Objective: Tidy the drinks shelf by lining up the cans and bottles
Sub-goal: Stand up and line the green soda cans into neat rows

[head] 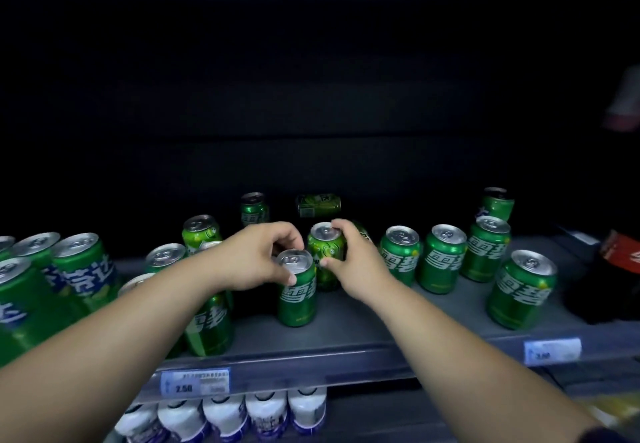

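The person's left hand (258, 257) is gripping the top of an upright green can (297, 290) mid-shelf, while the right hand (349, 262) is clasping the can behind (326, 253). Most of the tidying is looking unfinished to me: cans are standing scattered across the shelf (346, 324), and one at the back (318, 204) is lying on its side.

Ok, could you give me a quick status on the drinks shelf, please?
Left hand gripping front can. Right hand on can behind. One can toppled at back.
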The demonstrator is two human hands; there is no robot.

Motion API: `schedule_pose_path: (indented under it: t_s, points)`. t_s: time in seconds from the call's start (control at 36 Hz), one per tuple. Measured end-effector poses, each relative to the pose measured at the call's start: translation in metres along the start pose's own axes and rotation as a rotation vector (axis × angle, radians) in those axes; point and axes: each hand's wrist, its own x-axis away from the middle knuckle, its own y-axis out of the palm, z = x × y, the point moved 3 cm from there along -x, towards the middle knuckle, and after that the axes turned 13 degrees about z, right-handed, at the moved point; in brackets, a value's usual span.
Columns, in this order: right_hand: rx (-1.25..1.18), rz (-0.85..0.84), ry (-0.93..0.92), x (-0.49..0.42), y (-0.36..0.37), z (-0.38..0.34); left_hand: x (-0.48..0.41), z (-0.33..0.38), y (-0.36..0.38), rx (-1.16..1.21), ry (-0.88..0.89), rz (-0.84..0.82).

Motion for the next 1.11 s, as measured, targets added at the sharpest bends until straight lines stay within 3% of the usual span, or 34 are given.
schedule_pose_path:
  t_s: [0.17, 0.28, 0.33, 0.39, 0.56, 0.67, 0.86, 1.11]
  points:
    - [-0.271, 0.006, 0.078, 0.016, -0.017, 0.02, 0.009, 0.002, 0.019, 0.117, -0.014, 0.064]
    - [-0.431, 0.302, 0.069, 0.043, -0.056, 0.045, 0.01, 0.002, 0.038, 0.215, -0.016, 0.155]
    - [-0.394, 0.48, 0.093, 0.05, -0.073, 0.058, 0.01, 0.007, 0.051, 0.252, -0.016, 0.208]
    - [-0.31, 0.537, 0.136, 0.052, -0.082, 0.07, 0.01, 0.015, 0.062, 0.268, -0.006, 0.251]
    - [-0.018, 0.3, 0.151, 0.044, -0.067, 0.077, 0.011, 0.017, 0.076, 0.143, -0.017, 0.337]
    - [0.121, 0.341, 0.152, 0.038, -0.064, 0.067, 0.012, 0.02, 0.078, 0.023, 0.01, 0.341]
    - [-0.012, 0.334, 0.094, 0.042, -0.068, 0.077, 0.006, 0.028, 0.061, -0.274, 0.102, 0.241]
    - [-0.222, 0.11, 0.075, 0.043, -0.06, 0.07, 0.005, 0.021, 0.022, -0.506, 0.047, 0.129]
